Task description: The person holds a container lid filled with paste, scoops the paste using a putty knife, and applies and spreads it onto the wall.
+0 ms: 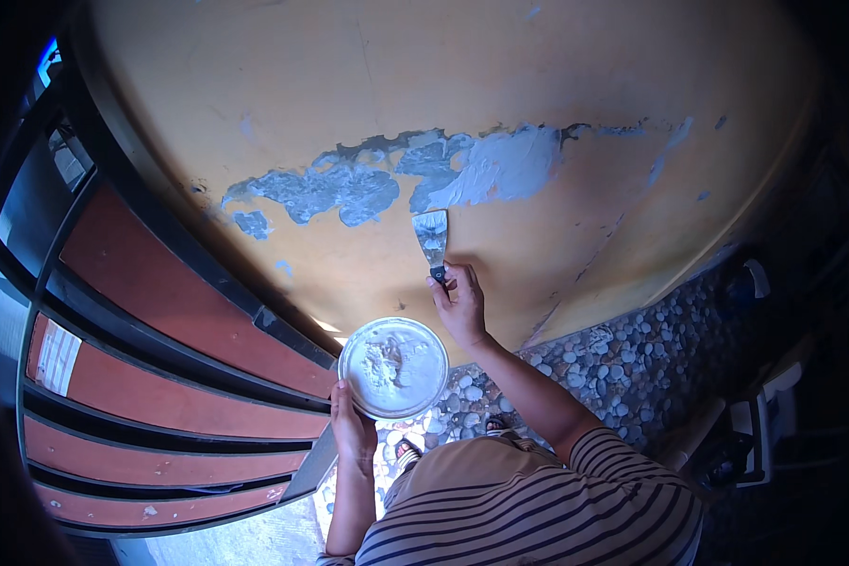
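My right hand [462, 307] is closed round the dark handle of a putty knife [431, 236]. Its wide metal blade points up at the yellow wall [349, 259], just below a patch of putty [509, 165]; whether the edge touches the wall I cannot tell. Whitish filler smears the blade. My left hand [351, 423] grips a round white tub [347, 387] by its side. Thick white putty [393, 363] fills the tub, its surface dug up in the middle. Left of the fresh, smooth patch lies a rough grey bare area [349, 189] with ragged edges.
A dark metal gate with reddish panels [174, 368] stands close on the left. Pebbled flooring [623, 349] runs along the wall's foot. Whitish objects [759, 424], hard to make out, stand at the lower right. A sandalled foot [407, 453] shows below the tub.
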A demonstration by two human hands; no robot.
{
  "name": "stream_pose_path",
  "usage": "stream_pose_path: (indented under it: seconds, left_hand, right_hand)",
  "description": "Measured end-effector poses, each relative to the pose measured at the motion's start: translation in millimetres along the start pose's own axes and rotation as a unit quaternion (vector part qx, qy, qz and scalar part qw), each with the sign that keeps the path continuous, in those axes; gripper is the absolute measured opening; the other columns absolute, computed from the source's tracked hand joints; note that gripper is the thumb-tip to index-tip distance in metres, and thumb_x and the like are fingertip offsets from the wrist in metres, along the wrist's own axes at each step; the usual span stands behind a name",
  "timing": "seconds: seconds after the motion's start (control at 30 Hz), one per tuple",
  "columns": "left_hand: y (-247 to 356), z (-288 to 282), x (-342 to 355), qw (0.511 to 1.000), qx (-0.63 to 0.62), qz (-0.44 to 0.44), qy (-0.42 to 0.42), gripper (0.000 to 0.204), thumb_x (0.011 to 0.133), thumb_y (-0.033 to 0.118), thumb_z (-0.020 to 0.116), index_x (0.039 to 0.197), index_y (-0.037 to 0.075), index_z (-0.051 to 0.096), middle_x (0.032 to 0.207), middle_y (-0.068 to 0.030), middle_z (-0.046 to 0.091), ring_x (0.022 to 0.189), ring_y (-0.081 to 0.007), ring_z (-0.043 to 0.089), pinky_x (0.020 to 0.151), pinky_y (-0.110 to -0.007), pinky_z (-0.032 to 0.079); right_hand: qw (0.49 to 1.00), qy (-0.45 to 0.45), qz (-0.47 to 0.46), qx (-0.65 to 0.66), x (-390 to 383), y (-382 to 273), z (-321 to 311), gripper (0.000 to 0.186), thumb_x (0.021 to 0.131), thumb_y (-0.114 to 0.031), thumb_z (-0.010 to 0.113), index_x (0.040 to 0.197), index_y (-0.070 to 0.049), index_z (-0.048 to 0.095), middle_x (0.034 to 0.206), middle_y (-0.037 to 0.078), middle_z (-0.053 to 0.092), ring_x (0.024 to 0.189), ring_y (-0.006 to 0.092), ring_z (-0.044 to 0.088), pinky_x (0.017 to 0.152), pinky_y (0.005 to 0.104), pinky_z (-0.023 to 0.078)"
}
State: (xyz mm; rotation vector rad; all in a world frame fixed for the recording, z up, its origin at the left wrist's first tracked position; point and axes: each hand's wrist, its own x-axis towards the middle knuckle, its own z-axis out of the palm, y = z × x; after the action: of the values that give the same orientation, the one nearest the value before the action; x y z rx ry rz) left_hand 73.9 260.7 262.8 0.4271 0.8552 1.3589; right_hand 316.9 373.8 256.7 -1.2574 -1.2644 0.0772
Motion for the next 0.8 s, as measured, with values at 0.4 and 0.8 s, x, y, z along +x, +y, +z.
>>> stream_pose_path:
  seconds: [0.4,0.8]
  left_hand:
    - [16.4,-23.4,-1.8,1.000,-0.011,-0.003,0.002,0.027,0.107,0.027,0.051,0.122,0.006,0.058,0.120,-0.0092,0.065,0.113,-0.0210,0.063,0.099,-0.039,0.051]
    - [21.4,-24.8,-14.8,1.000,-0.003,0.007,-0.006,0.025,0.107,0.026,0.051,0.120,0.007,0.059,0.118,-0.0079,0.065,0.112,-0.0206,0.063,0.098,-0.039,0.051]
  right_hand:
    - [1.000,-0.028,0.007,-0.006,-17.8,-16.5,18.3,0.026,0.090,-0.011,0.074,0.107,-0.002,0.058,0.094,0.013,0.059,0.074,0.0239,0.065,0.064,0.0351,0.055]
    - [0.998,-0.042,0.020,-0.040,-9.5,-32.8,6.1,0.027,0.089,-0.009,0.075,0.108,-0.001,0.058,0.095,0.013,0.061,0.077,0.0234,0.065,0.063,0.0351,0.055]
